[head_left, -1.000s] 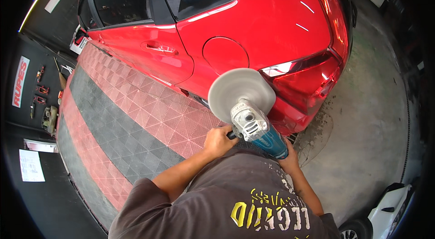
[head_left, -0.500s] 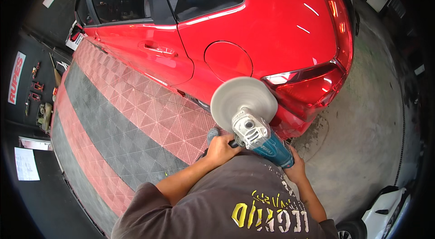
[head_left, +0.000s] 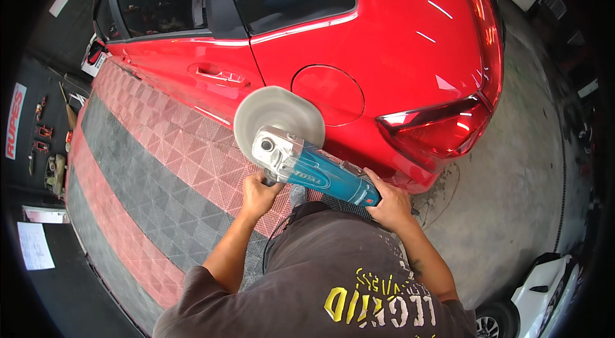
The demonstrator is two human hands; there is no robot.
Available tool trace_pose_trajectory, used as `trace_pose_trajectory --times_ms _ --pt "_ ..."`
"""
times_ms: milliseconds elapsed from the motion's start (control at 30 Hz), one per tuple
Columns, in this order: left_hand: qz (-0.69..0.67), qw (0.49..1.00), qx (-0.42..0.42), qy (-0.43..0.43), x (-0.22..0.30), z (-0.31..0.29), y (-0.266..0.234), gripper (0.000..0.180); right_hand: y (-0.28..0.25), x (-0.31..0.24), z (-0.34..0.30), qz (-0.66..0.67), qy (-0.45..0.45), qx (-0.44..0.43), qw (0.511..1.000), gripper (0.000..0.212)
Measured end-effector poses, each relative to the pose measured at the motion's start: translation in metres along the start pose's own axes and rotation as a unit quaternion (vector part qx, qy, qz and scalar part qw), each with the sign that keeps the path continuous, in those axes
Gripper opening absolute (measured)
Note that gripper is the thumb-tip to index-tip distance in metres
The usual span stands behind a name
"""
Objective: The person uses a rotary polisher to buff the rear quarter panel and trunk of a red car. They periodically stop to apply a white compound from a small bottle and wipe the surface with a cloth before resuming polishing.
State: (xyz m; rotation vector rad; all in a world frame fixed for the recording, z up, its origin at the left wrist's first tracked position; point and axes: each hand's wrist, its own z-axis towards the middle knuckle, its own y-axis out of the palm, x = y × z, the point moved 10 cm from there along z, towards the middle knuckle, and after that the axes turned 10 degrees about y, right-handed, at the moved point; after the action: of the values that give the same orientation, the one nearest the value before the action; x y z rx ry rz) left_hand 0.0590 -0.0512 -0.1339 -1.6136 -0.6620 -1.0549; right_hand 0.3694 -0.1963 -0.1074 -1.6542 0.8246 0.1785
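A teal rotary polisher (head_left: 330, 178) with a silver head is held at a slant in front of my body. My left hand (head_left: 259, 197) is wrapped round its dark side handle beneath the head. The rear end of the body is gripped by my right hand (head_left: 389, 203). A round, greyish-white polishing pad (head_left: 278, 107) faces the red car (head_left: 403, 37), overlapping the lower rear side panel near the rear door's edge. Whether the pad touches the paint I cannot tell. The round fuel flap (head_left: 328, 96) lies just right of the pad.
The red tail light (head_left: 442, 123) and bumper corner are at the right. Red and grey floor tiles (head_left: 173, 165) cover the left, bare concrete (head_left: 506, 210) the right. Tools (head_left: 43, 132) hang on the dark left wall. A white car (head_left: 544, 290) stands at lower right.
Both hands have swung the polisher leftward, with its pad moving from near the tail light toward the rear door. The tool now lies more level, and my left arm reaches further forward.
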Motion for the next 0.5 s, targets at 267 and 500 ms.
trace_pose_trajectory --times_ms 267,500 --pt "-0.053 0.991 -0.111 0.056 0.011 -0.033 0.105 0.025 -0.032 0.084 -0.071 0.035 0.035 0.095 0.994 0.086" --pt "-0.014 0.982 -0.160 0.105 0.055 -0.046 0.124 0.032 -0.026 0.127 -0.101 0.084 0.061 0.102 0.989 0.081"
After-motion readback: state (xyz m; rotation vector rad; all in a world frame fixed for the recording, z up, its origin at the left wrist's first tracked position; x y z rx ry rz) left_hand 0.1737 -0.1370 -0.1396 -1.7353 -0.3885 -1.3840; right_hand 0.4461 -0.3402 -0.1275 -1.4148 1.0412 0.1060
